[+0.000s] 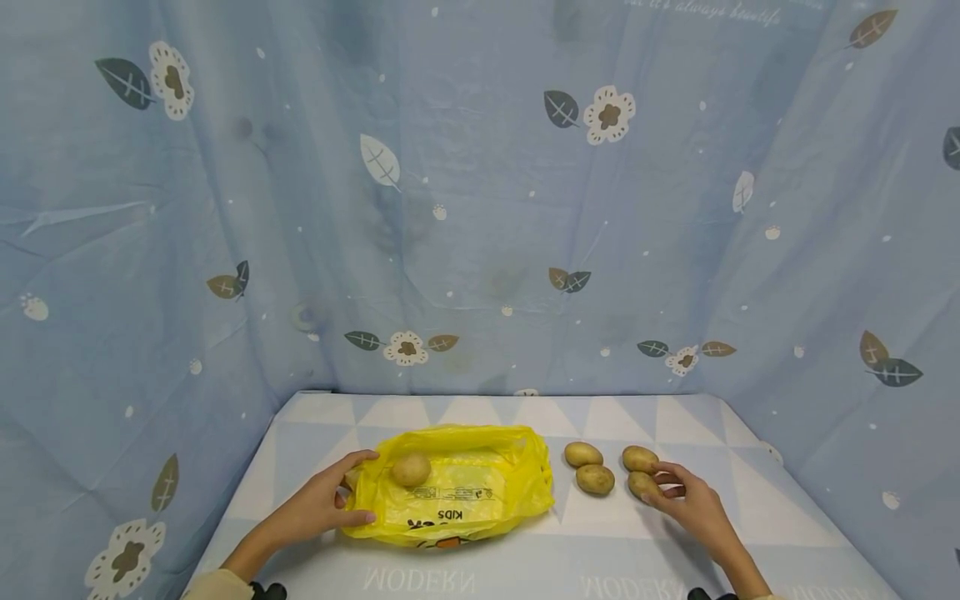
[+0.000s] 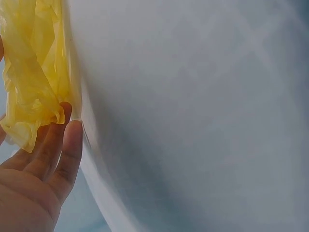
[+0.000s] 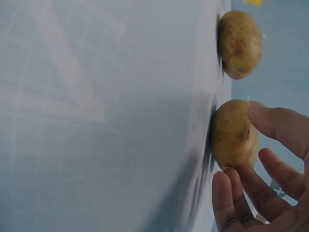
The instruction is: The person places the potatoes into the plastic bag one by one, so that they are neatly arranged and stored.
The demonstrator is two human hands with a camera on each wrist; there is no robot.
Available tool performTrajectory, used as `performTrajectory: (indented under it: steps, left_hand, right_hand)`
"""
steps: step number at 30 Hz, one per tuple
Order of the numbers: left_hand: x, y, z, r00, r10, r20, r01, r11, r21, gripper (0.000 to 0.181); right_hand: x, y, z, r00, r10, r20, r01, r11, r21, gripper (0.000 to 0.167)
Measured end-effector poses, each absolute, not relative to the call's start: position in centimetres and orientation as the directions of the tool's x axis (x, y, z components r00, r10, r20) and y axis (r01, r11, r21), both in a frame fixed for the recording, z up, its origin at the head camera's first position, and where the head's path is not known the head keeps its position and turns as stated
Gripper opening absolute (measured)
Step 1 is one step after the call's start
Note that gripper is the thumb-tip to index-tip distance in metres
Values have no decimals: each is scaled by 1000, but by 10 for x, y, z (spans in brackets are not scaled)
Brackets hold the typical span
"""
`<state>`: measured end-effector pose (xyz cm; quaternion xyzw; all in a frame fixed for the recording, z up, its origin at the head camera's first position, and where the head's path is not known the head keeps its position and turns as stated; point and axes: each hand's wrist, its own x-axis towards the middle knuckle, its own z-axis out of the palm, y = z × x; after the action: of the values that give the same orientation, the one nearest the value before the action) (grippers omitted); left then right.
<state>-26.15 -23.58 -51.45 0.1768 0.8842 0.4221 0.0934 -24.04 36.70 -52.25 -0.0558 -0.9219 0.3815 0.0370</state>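
Note:
A yellow plastic bag (image 1: pixel 517 500) lies with its mouth wide, and one potato (image 1: pixel 411 470) is inside it. At the bag's left end, my left hand (image 1: pixel 330 498) holds the rim, thumb toward the near side and forefinger toward the far side. Crumpled yellow plastic (image 2: pixel 36 82) hangs over its fingers in the left wrist view. My right hand (image 1: pixel 693 507) has thumb and fingertips on opposite sides of a potato (image 3: pixel 235 134), which rests on the table. Another potato (image 1: pixel 640 459) lies right behind that one.
Two more potatoes, a far one (image 1: pixel 583 454) and a near one (image 1: pixel 596 479), lie between the bag and my right hand. The table (image 1: pixel 525 567) has a pale triangle-patterned cover. A blue printed curtain (image 1: pixel 480 208) surrounds its back and sides.

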Motion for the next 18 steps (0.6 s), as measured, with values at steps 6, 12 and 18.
performTrajectory:
  steps: [6, 12, 18]
  left_hand:
    - [-261, -236, -514, -918, 397, -11, 241, 577, 780, 87]
    - [-260, -236, -513, -916, 400, -6, 248, 580, 776, 87]
    - [-260, -236, -513, -913, 408, -2, 256, 577, 776, 87]
  right_hand:
    - [-244, 367, -527, -989, 147, 24, 89, 710, -698, 67]
    - [-246, 366, -530, -988, 157, 14, 102, 705, -702, 57]
    - [-249, 364, -532, -987, 160, 16, 101, 698, -709, 58]
